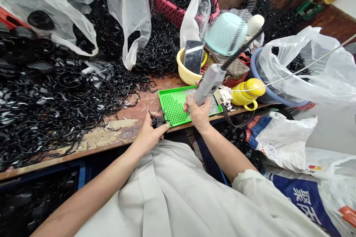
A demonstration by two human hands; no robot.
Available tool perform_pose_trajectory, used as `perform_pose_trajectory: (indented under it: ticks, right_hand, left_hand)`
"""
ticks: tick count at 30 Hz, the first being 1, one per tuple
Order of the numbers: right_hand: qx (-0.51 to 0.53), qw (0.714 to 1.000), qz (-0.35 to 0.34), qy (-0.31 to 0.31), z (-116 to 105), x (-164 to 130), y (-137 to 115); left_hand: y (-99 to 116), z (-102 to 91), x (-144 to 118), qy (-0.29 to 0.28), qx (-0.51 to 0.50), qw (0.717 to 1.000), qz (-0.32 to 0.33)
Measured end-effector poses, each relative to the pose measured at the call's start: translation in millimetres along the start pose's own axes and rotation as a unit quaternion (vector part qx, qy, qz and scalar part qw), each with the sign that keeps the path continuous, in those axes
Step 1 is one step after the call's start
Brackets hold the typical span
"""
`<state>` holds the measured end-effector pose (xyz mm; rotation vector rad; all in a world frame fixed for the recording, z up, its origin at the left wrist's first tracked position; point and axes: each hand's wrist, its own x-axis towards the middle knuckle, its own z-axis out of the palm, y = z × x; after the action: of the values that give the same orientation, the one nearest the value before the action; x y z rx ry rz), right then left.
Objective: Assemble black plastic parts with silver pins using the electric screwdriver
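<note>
A person sits at a worn wooden workbench [116,133], seen from their own head looking down. The left hand [148,133], at about 6 o'clock in the view, pinches a small black plastic part [158,121] between thumb and fingers, right at the near edge of the bench. The right hand [198,110], just to the 3 o'clock side of the left, is clenched around the grey handle of a corded electric screwdriver [208,83], which tilts up toward 1 o'clock; its dark cable runs off to the upper right corner. The tool's lower end is hidden behind the fingers.

Both hands sit over the near edge of a bright green perforated tray [174,105], with the black part touching its left corner. A scatter of small silvery screws [213,104] lies on the tray's right side.

Toward 9 o'clock, a huge heap of black plastic clips [55,107] covers the bench. At 12 o'clock, a yellow bowl [187,76] holds a smartphone [193,56] standing on end. A yellow mug [247,94] lies at 2 o'clock, beside a blue basin [258,77] lined with a clear plastic bag. A pink basket [169,7] full of more black clips sits at the far edge.
</note>
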<state>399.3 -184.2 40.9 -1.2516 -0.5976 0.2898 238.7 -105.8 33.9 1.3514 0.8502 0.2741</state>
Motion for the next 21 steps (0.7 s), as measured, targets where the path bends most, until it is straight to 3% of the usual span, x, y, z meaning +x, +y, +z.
perform_pose_trajectory:
  ticks: [4,10,16,21]
  right_hand:
    - [0.057,0.998,-0.015,0.029,28,-4,-24]
    - [0.128,0.989,0.040,-0.057,74,-16,-35]
    - [0.107,0.988,0.059,-0.095,84,-23,-23]
    - [0.094,0.989,0.085,-0.082,82,-37,-28]
  left_hand:
    - [-2,0.6,0,-0.004,0.008,1.000,-0.001]
    - [-1,1.8,-2,0.007,0.005,1.000,0.029]
    - [-10,1.2,2,0.046,-0.001,0.994,0.100]
    - [-20,8.1,-4,0.050,0.043,0.983,0.173]
